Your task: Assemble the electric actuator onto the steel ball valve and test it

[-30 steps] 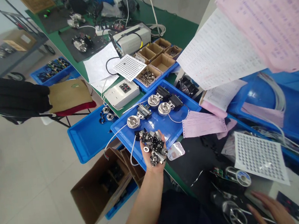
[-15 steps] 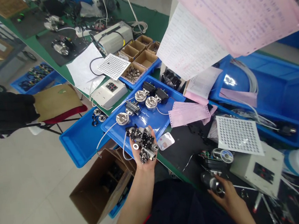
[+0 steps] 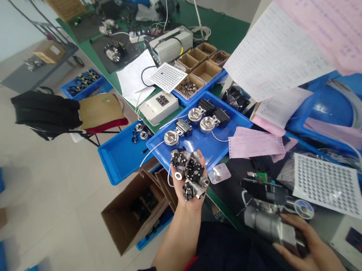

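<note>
My left hand [image 3: 188, 206] is palm up, its fingers curled round a pile of small black and silver connectors [image 3: 191, 171]. It is above the near corner of a blue tray [image 3: 198, 144]. In that tray lie several metal hexagonal fittings [image 3: 207, 124] with black blocks attached. My right hand [image 3: 314, 246] grips a thick metal valve body [image 3: 271, 225] by its near end, over the dark mat. A black housing [image 3: 264, 189] with a green circuit board [image 3: 262, 177] adjoins the valve's far side, and a white wire runs between them.
A solder spool [image 3: 304, 209] sits right of the valve. Pink slips [image 3: 255, 142] overlap the tray's right edge. Hanging papers [image 3: 277, 52] cover the upper right. An open cardboard box [image 3: 122, 223] stands at lower left, below another blue tray [image 3: 115, 159]. A chair [image 3: 101, 111] is beyond.
The valve body and black housing have come up in my right hand, closer to the camera. My left hand still holds the connectors. The whole view has swung left.
</note>
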A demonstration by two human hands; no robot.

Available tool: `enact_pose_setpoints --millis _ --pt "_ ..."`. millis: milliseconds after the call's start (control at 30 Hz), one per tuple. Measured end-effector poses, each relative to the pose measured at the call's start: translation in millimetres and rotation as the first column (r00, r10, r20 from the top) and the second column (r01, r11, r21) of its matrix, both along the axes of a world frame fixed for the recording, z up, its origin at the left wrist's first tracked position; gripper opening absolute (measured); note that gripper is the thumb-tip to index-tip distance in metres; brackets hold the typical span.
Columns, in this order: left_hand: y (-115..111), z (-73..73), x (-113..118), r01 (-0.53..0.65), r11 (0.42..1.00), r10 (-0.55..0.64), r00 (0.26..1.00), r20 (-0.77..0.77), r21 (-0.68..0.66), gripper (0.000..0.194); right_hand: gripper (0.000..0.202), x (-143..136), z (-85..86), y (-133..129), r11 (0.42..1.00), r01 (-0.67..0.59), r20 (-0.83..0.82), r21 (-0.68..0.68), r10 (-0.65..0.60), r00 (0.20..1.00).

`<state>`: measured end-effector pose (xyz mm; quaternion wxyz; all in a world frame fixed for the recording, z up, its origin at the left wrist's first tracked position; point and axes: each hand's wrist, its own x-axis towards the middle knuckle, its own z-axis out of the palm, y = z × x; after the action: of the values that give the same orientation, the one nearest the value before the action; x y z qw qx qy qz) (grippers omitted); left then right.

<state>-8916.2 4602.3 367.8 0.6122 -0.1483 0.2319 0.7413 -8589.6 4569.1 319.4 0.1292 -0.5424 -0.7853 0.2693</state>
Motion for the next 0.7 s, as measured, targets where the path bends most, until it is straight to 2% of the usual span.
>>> enact_pose_setpoints --millis 33,167,267,333,500,700 --pt "-3.1 2.4 -3.1 -0.013 1.0 0.013 1.0 0.0 -0.006 0.044 0.051 -20.6 5.8 16.5 1.0 -0.017 -0.039 -0.001 0.016 0.999" --pt "-21.8 9.4 -17.9 -0.072 0.997 0.072 0.997 -0.003 0.038 0.041 0.059 -108.6 16.0 73.4 0.97 -0.059 -0.076 -0.237 0.042 0.996" --pt "-41.0 9.8 -30.2 -0.127 0.991 0.126 0.992 0.023 0.034 0.039 0.061 -163.3 14.1 99.0 0.944 -0.086 -0.113 -0.32 0.052 0.992" --pt "-54.1 7.2 -37.9 -0.16 0.987 0.159 0.986 0.044 0.015 0.038 0.058 -190.5 10.4 109.7 0.938 -0.099 -0.093 -0.333 0.072 0.993" --pt "-80.1 -1.6 -49.7 -0.246 0.969 0.245 0.969 0.042 0.023 0.035 0.046 -234.3 -2.2 124.8 0.929 -0.062 0.017 -0.365 0.073 0.997" --pt "-94.8 -5.7 -52.3 -0.27 0.963 0.271 0.963 -0.016 0.022 0.036 0.048 -262.6 -8.5 127.6 0.948 -0.009 0.163 -0.318 0.063 0.985"
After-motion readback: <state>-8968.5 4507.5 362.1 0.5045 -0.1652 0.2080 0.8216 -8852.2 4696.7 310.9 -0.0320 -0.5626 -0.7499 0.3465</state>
